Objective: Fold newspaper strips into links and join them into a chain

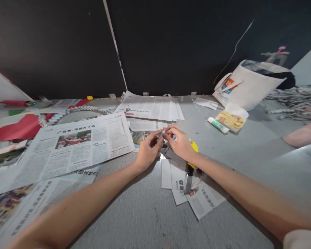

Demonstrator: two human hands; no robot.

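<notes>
My left hand (149, 149) and my right hand (180, 141) meet in the middle of the view, fingertips nearly touching. Between them they pinch a small folded piece of newspaper (163, 132), mostly hidden by the fingers. Below my right wrist lies a yellow and black tool with a wide grey blade (188, 183), partly covered by the forearm. Cut newspaper pieces (177, 173) lie under and around it. To the left of my left hand spreads a large newspaper sheet (93, 147) with a colour photo.
Stacked newspaper sheets (150, 108) lie near the black wall (171, 45). On the right are a glue stick (218, 125), a yellow tissue pack (229, 121) and a white bag (248, 86). A folded-paper chain (75, 110) curves at left. Another person's bare limb (304, 134) enters at right.
</notes>
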